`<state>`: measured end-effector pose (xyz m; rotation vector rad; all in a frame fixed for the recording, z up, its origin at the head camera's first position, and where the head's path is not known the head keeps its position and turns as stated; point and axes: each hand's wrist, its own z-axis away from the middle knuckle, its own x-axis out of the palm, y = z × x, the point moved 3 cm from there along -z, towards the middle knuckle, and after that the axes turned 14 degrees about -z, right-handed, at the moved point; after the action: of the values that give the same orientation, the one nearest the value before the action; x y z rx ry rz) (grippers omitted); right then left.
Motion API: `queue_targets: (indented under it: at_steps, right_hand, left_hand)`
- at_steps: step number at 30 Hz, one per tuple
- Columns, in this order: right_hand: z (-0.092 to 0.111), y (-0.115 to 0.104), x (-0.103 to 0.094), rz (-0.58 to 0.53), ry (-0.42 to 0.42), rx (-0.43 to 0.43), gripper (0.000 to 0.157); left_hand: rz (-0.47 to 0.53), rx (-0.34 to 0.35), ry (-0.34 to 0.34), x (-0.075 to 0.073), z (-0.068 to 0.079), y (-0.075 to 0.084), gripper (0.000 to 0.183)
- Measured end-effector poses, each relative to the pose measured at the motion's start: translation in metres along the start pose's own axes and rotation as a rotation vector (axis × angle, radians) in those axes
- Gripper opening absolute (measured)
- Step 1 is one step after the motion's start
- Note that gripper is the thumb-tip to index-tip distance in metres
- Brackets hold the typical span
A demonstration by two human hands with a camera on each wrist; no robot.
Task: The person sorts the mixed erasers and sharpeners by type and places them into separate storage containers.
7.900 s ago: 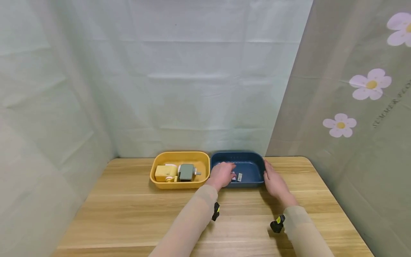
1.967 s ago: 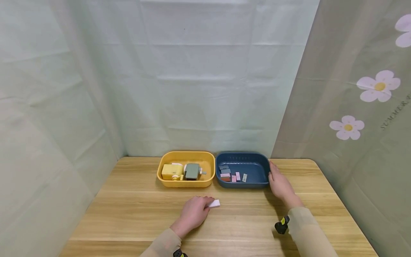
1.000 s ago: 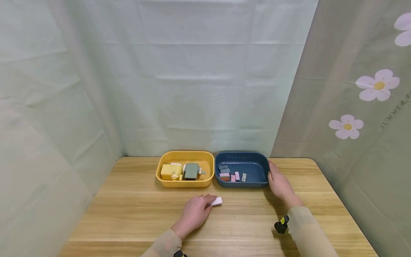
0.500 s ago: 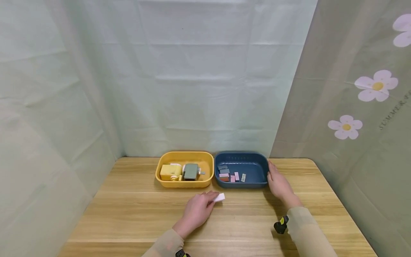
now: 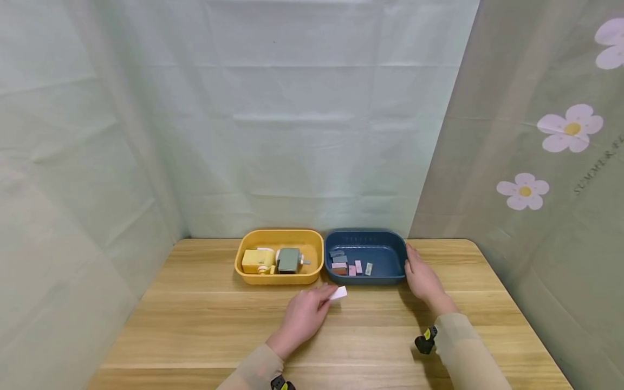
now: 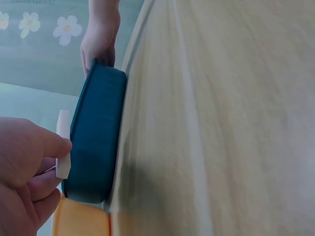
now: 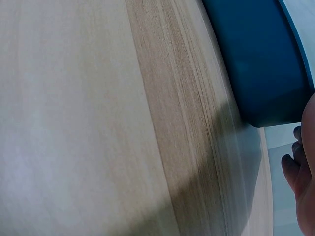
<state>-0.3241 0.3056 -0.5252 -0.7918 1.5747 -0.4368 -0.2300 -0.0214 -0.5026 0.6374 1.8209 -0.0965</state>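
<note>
My left hand (image 5: pixel 303 317) pinches a small white eraser (image 5: pixel 338 293) between thumb and fingers, just in front of the blue bin (image 5: pixel 365 280). In the left wrist view the white eraser (image 6: pixel 63 142) overlaps the near wall of the blue bin (image 6: pixel 98 128), close to its rim. At the bin's right end, my right hand (image 5: pixel 423 279) holds the rim. The right wrist view shows curled fingers (image 7: pixel 290 169) beside the bin's end wall. Inside the blue bin lie several small erasers, among them a pink one (image 5: pixel 358 267), a grey one (image 5: pixel 369 268) and a reddish one (image 5: pixel 339 271).
Left of the blue bin, side by side with it, stands a yellow bin (image 5: pixel 253 279). It holds a yellow pencil sharpener (image 5: pixel 255 261) and a green one (image 5: pixel 289 260) with a crank. A wooden table (image 5: pixel 195 330) carries both bins, with hanging cloth (image 5: pixel 302 151) behind.
Earlier my left hand was inside the blue bin; later it was on the table at the white eraser. It has since lifted the eraser and moved toward the bin. The right hand stays at the rim.
</note>
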Motion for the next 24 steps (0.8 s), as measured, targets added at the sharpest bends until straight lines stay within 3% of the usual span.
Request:
queue_targets:
  at_steps: [9,16,24]
  right_hand:
    - [0.000,0.000,-0.001,0.004,-0.003,-0.002,0.055]
    - [-0.001,-0.001,0.001,0.000,-0.005,-0.002,0.055]
    - [0.000,-0.002,0.000,-0.007,0.000,-0.006,0.055]
  left_hand:
    - [0.014,0.032,0.051,-0.007,-0.013,0.014,0.035]
    - [0.012,0.009,0.021,-0.008,-0.023,0.021,0.037]
    - [0.025,0.038,0.056,-0.010,-0.039,0.026,0.038]
